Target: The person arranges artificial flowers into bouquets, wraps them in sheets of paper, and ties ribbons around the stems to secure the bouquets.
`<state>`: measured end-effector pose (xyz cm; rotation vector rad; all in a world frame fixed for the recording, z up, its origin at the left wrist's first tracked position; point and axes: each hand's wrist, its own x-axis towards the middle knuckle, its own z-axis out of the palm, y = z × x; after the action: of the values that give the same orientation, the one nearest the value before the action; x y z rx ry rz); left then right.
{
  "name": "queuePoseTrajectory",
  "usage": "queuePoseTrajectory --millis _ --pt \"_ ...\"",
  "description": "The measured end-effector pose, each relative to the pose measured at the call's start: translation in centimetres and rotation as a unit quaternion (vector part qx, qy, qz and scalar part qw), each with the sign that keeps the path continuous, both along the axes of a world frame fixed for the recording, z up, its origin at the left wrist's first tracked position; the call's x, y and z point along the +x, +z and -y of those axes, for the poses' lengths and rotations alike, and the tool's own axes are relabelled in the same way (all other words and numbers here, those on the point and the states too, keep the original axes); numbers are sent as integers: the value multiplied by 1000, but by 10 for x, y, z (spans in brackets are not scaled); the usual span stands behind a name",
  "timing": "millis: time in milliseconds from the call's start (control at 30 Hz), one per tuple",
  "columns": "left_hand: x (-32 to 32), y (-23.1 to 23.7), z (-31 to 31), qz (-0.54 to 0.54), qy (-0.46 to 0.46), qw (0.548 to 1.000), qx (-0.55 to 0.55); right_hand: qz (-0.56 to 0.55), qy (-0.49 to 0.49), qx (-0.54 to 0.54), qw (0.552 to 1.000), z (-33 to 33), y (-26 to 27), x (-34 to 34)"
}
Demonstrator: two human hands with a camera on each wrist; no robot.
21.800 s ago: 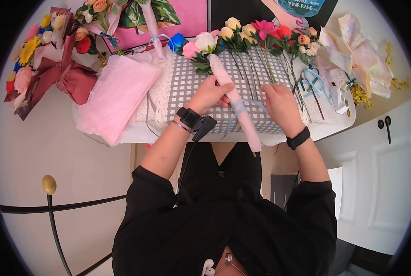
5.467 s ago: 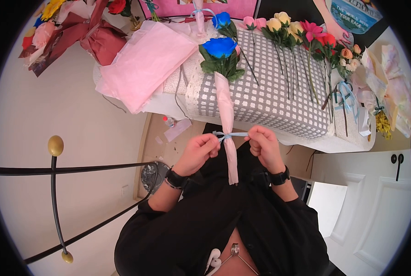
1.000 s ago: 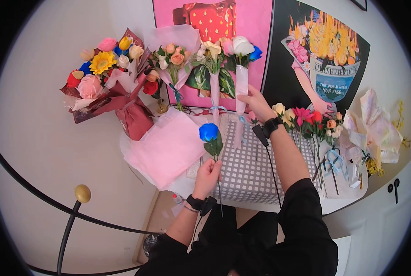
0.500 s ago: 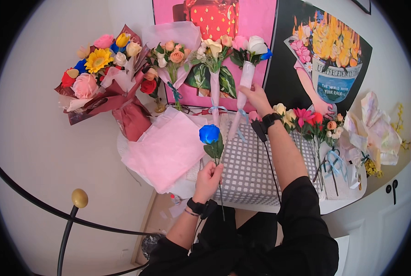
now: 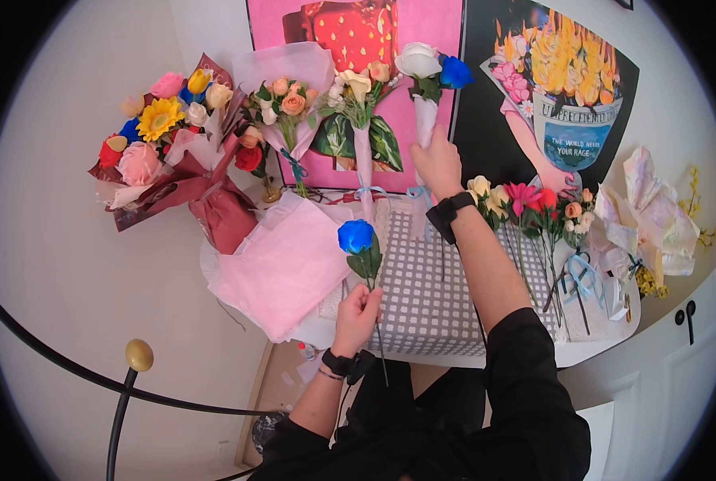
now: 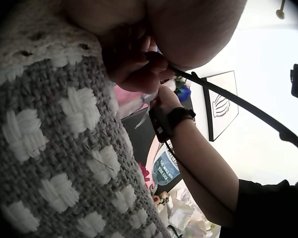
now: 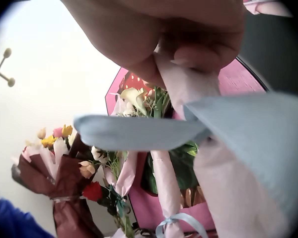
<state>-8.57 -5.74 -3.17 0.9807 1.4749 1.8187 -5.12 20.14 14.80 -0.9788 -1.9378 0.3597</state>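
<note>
In the head view my left hand [image 5: 359,317] holds a single blue rose [image 5: 355,236] by its thin stem, bloom up, over the front of the table. The left wrist view shows the dark stem [image 6: 243,104] coming out of the curled left fingers [image 6: 144,77]. My right hand [image 5: 439,164] grips a small bouquet wrapped in pale pink paper [image 5: 425,120], upright before the pink poster. A white rose [image 5: 418,60] and another blue rose [image 5: 455,72] top it. Below the right hand, a light blue ribbon [image 7: 139,133] is tied round the wrapping in the right wrist view.
Left of the held bouquet stand a slim wrapped calla lily bouquet [image 5: 363,152], a peach rose bouquet [image 5: 291,120] and a large maroon-wrapped one [image 5: 221,208]. Pink wrapping sheets [image 5: 286,264] lie on the table's left. Loose stems and red blooms [image 5: 544,200] lie right, near an iridescent-wrapped bouquet [image 5: 650,212].
Both hands earlier pulled the ribbon on the bouquet near the lap. Now the right hand holds it up at the poster, turned so its pink bloom is out of sight; the left holds a blue rose.
</note>
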Motion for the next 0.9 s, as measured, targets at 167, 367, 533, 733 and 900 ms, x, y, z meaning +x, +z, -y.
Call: queuePoseTrajectory --millis 167,367,533,733,900 --pt "1 0 0 -1 -1 1000 1 12 -31 -7 999 -1 0 -3" --pt "0 -1 0 7 1 1000 8 -63 132 -150 978 -19 -19 -13" --pt "0 -2 -1 0 0 1000 2 -113 242 -233 935 -9 -13 -8" --pt "0 -3 0 0 -5 1000 8 -53 120 -176 976 -10 -10 -11" --pt "-1 -4 -1 7 -1 1000 10 -53 141 -187 971 -23 -21 -24"
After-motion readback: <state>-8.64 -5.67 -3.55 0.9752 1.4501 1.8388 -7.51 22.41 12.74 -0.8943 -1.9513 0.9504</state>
